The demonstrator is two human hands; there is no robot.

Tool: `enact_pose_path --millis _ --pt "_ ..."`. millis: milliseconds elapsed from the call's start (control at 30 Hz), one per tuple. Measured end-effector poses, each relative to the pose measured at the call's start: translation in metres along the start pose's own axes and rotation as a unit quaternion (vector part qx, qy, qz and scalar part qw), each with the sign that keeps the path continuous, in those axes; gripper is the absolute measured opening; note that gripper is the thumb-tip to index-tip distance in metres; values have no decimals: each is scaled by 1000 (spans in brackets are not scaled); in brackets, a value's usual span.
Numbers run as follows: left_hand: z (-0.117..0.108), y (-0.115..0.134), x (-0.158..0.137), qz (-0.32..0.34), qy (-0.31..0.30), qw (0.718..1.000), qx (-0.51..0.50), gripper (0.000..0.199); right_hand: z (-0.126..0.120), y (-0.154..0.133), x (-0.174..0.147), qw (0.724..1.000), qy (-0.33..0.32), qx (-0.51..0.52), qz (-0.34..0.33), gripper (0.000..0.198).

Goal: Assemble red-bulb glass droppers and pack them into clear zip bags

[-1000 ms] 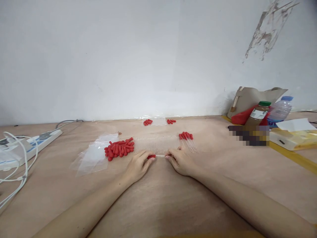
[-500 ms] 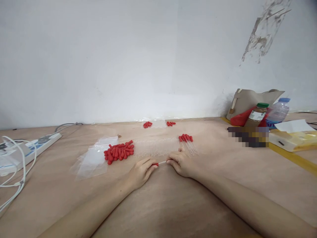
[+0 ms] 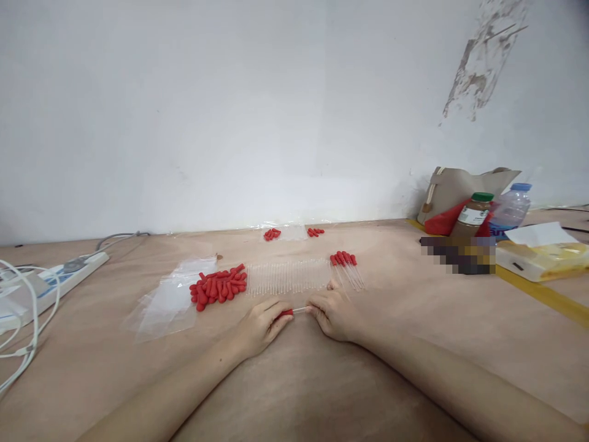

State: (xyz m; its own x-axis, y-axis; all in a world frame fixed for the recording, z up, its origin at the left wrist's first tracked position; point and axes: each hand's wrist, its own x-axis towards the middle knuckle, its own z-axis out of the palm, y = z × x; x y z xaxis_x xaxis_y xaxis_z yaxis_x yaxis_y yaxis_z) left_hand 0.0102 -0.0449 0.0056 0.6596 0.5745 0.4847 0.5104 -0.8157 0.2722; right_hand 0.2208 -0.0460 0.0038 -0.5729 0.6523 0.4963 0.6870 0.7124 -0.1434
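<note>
My left hand (image 3: 263, 326) is closed round a red rubber bulb (image 3: 286, 312), whose open end shows past the fingertips. A thin clear glass dropper tube (image 3: 300, 310) runs from that bulb to my right hand (image 3: 335, 314), where thumb and fingers pinch it. Just beyond the hands lies a row of bare glass tubes (image 3: 288, 276), side by side. To its left is a heap of loose red bulbs (image 3: 218, 287). Several droppers with red bulbs fitted (image 3: 344, 259) lie at the row's right end.
Clear plastic bags (image 3: 170, 301) lie left of the heap. Small groups of red bulbs (image 3: 272, 234) rest by the wall. At left are a power strip (image 3: 87, 270) and white cables. A bag, a green-capped bottle (image 3: 473, 218), a water bottle and a tissue pack (image 3: 543, 258) stand right.
The bulb and tube now lie straighter in line between my hands, with more of the bulb's end showing. Both hands keep their grip; the view has shifted slightly.
</note>
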Motion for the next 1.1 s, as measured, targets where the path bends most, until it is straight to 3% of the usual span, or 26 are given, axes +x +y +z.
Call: enact_pose_path --millis 200,367,433,533,600,700,933,1100 --pt "-2 0 3 -21 14 1000 -10 18 -1 -4 5 999 -25 1 29 25" --pt "-4 -5 2 -43 54 998 -7 17 -22 -12 14 996 -53 -77 -3 22" --pt "-5 -7 0 -80 78 994 14 27 -30 -5 17 993 -63 -103 8 22" --pt "-7 -8 -4 -116 58 991 20 33 -37 20 20 986 -46 -77 143 21" --pt "-8 -8 -4 -107 20 994 10 25 -40 42 20 961 -36 -24 274 25" --pt "-9 -6 -3 -99 0 995 12 22 -40 67 19 922 -41 -4 386 29" --pt "-9 -7 -2 -97 1 995 14 19 -24 73 20 902 -17 -149 405 33" --pt "-9 -6 -2 -98 7 995 3 17 -14 80 20 901 -30 -164 401 35"
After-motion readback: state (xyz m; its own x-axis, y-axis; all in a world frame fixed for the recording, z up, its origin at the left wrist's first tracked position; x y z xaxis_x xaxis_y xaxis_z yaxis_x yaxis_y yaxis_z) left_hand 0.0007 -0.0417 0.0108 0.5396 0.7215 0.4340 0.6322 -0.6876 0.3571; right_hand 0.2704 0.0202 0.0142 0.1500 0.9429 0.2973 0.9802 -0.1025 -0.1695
